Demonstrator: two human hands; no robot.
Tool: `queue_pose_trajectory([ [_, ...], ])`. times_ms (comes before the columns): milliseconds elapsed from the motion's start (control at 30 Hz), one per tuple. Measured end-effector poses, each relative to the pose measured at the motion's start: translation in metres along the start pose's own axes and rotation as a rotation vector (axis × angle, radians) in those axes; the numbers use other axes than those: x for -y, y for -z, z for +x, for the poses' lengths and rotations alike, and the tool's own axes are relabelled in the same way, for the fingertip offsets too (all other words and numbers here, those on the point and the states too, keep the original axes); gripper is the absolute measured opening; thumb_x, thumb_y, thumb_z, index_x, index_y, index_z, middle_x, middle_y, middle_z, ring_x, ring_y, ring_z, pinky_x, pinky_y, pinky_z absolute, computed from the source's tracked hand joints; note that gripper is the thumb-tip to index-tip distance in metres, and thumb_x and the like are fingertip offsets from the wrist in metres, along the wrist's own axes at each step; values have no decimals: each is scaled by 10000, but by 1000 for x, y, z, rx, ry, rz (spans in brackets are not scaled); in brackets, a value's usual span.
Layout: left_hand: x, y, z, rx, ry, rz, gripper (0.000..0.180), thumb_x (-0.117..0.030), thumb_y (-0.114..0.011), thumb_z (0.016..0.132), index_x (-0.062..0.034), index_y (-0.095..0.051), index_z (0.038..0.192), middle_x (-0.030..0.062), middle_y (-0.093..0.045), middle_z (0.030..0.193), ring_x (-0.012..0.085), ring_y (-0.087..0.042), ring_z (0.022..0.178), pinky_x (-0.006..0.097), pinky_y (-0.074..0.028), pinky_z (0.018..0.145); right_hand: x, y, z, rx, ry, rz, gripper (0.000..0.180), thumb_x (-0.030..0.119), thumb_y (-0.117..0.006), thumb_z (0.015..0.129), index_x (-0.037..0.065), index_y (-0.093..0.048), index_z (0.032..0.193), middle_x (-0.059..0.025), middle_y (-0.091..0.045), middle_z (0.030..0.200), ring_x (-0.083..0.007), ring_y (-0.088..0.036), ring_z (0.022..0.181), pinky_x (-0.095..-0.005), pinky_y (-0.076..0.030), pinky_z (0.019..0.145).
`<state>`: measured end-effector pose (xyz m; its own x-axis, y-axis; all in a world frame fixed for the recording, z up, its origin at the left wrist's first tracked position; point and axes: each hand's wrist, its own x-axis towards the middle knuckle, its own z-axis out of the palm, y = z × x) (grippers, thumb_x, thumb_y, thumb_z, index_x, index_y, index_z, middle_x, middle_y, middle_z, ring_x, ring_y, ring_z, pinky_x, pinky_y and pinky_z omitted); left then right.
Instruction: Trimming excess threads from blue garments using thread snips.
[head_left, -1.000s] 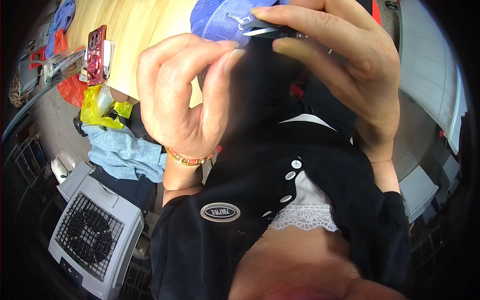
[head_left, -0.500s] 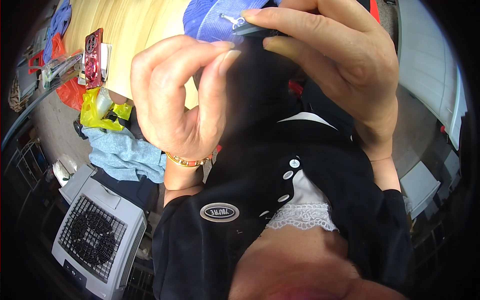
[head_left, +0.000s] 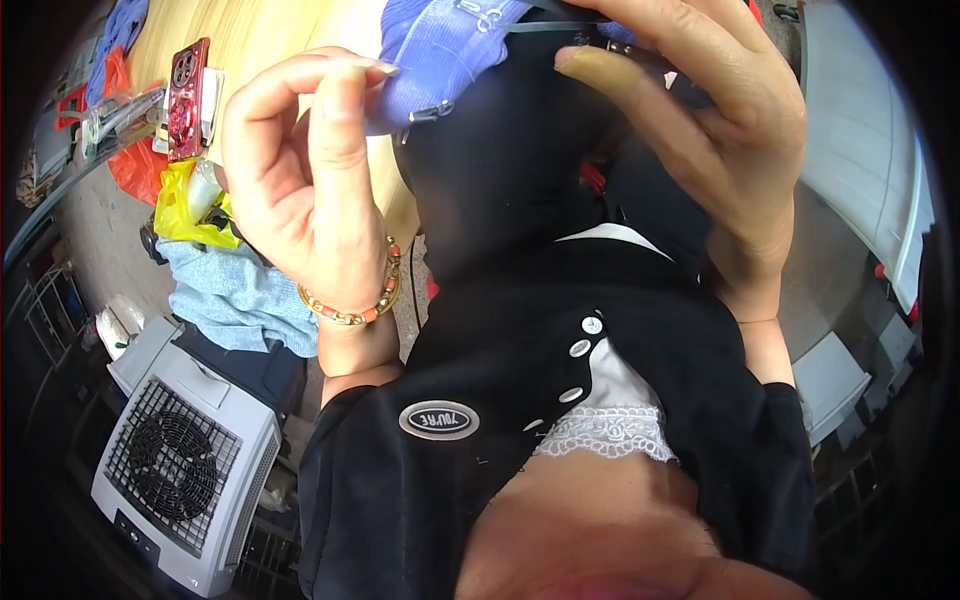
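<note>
"The left hand point(head_left: 300, 160), how is it?"

"Raised, thumb and forefinger tips pressed together, the other fingers curled in. I can't tell whether a thread is caught between them. A gold and orange bracelet point(head_left: 345, 315) circles the wrist."

"And the blue ribbed cloth point(head_left: 440, 55)?"

"Just right of those fingertips, between the two hands, at the table's near edge. A small metal pin point(head_left: 480, 15) shows near its top and a dark metal piece point(head_left: 432, 112) on its lower edge."

"The right hand point(head_left: 720, 130)?"

"Half curled around dark snips point(head_left: 562, 27), their tip toward the cloth, thumb apart from the blade."

"What else is around?"

"From the left: an orange-red bag point(head_left: 138, 180), a grey air cooler point(head_left: 180, 460) on the floor, a red phone point(head_left: 187, 100) at the edge of the pale wooden table point(head_left: 270, 30), a yellow bag point(head_left: 180, 210) below it, then a grey-blue garment point(head_left: 235, 295). Far right, a white box point(head_left: 835, 385)."
</note>
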<state>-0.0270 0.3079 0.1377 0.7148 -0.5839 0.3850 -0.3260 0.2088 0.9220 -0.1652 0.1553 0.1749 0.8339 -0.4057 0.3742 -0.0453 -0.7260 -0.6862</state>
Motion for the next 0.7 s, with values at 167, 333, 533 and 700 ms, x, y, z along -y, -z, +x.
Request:
queue_pose_trajectory([
  [167,7,10,3,7,-54,43,134,-61,-542,945,59,-559,1002,178,-639,957,197,-640,819,279,-533,748,3,-4,0,-41,-1,13,343,-2,-735,714,-7,-667,1050,-80,-571,806,-173,-536,694,-265,-424,603],
  [333,12,17,4,35,-56,19,146,-83,-541,949,55,-557,993,180,-642,942,210,-649,825,305,-537,711,27,3,5,51,-257,-46,346,0,-737,719,-7,-667,1057,-69,-568,811,-153,-526,705,-254,-414,611],
  [533,13,23,0,-22,-46,-46,121,-51,-510,956,41,-537,1031,154,-630,951,177,-650,765,273,-528,736,30,-1,4,26,-247,-9,351,-5,-738,724,-13,-666,1068,-72,-573,829,-142,-523,715,-247,-409,612],
  [700,12,27,0,229,-31,155,161,-37,-610,870,18,-619,1021,72,-625,955,136,-581,865,246,-451,793,27,-1,5,34,-239,20,354,-2,-740,720,-14,-666,1067,-72,-575,816,-142,-524,709,-245,-411,610],
])
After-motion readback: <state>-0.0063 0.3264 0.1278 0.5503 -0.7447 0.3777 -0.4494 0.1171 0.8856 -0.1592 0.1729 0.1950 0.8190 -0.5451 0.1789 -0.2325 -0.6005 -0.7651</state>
